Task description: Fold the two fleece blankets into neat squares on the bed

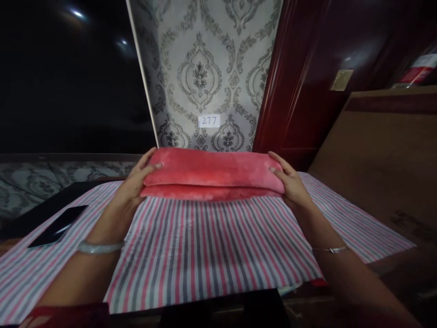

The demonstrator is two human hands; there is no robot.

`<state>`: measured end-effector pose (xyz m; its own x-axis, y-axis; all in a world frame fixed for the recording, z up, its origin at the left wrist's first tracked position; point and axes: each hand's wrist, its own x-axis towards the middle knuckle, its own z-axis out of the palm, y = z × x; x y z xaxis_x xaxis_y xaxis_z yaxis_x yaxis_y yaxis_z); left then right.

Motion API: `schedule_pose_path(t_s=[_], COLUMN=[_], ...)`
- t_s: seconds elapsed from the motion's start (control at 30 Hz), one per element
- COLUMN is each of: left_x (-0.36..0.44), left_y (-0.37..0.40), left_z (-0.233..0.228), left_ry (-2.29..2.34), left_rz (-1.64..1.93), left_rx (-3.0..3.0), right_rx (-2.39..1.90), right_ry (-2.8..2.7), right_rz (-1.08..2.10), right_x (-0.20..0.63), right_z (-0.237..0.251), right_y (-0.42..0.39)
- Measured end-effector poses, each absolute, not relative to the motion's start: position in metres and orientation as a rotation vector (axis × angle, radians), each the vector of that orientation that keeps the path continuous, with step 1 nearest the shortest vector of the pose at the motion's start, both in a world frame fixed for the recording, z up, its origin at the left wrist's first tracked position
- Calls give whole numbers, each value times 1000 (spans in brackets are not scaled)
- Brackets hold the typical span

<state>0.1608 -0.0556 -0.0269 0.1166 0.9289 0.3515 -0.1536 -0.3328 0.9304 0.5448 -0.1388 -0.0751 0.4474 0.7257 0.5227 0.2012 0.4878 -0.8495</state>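
A folded piece of soft red plush fabric (211, 168) is held out in front of me, over the far part of the striped cloth (211, 246). My left hand (141, 175) grips its left end, thumb on the near face and fingers around the back. At the right end, my right hand (287, 177) clasps it the same way. A fold line runs lengthwise along its lower part. The fingers behind the fabric are mostly hidden.
On the left of the striped cloth lies a dark phone (59, 225). A large cardboard box (378, 164) stands at the right, with a bottle (418, 68) above it. Behind are patterned wallpaper (235, 68), a paper label reading 277 (209, 120) and a black screen (68, 82).
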Motion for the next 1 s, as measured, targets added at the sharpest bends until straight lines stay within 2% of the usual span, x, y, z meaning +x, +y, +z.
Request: schedule_pose_path(t_s=[0.1,0.27,0.37,0.53,0.73,0.9,1.0], left_x=[166,152,141,144,181,200,206], left_y=[-48,-67,-74,-43,19,65,83], left_z=[-58,-156,-184,-173,-166,-177,-190], left_ry=[819,1048,1064,1152,990,1029,1045], left_rz=[1231,761,703,719,861,1011,1052], left_rx=[1329,1104,1062,1351,1673,1713,1707], right_rx=[-1189,-1489,-1545,-1669,-1640,-1932,-1996], right_ry=[-1136,-1046,-1055,-1177,-1585,-1708,-1710], right_rz=[403,820,915,517,112,-11,-21], right_x=[547,543,555,580,557,528,512], right_z=[-114,-210,-236,-229,-201,-174,-175], right_y=[-172,-224,-233,-199,-107,-45,-31])
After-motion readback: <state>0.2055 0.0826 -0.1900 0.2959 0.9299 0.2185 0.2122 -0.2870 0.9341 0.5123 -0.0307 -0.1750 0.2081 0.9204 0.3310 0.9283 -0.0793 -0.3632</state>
